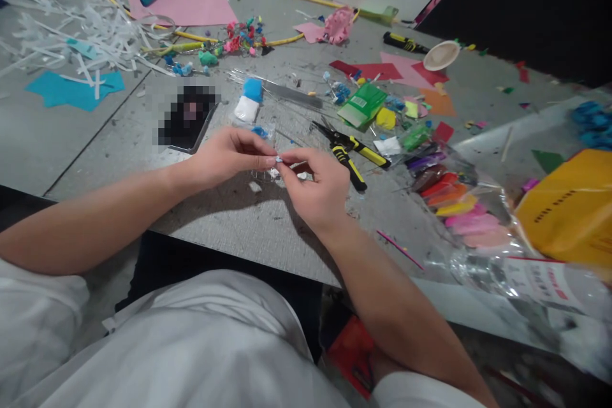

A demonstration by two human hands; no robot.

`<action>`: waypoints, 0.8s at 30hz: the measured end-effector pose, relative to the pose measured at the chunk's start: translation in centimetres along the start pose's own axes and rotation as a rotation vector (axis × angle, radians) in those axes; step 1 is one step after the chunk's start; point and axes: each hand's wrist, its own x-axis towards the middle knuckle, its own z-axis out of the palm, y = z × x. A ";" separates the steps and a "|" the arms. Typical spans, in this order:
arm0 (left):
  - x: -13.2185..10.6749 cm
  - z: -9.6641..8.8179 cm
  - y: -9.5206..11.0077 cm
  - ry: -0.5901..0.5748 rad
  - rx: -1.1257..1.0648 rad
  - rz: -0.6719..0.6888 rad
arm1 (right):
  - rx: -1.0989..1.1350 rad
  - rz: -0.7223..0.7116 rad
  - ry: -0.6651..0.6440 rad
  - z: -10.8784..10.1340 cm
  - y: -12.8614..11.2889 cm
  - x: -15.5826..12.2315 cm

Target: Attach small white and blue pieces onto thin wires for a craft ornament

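Observation:
My left hand (229, 154) and my right hand (319, 183) meet fingertip to fingertip over the near part of the table. Pinched between them is a small pale-blue piece (278, 159), perhaps soft clay; its exact shape is too small to make out. Below the fingers lie white scraps (255, 187) and some thin wire, partly hidden. Just beyond my left hand are a blue packet (252, 89) and a white packet (247, 109). Pliers with black and yellow handles (351, 169) rest to the right of my right hand.
A phone (189, 121) lies at left, near shredded white paper strips (95, 35). A green packet (363, 105) and coloured clay bags (459, 204) are on the right. A clear bottle (535, 277) lies at the right edge, beside a yellow package (568, 210).

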 end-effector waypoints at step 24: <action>0.0 0.0 0.2 -0.017 0.049 -0.080 | -0.182 -0.196 -0.127 -0.9 0.4 0.1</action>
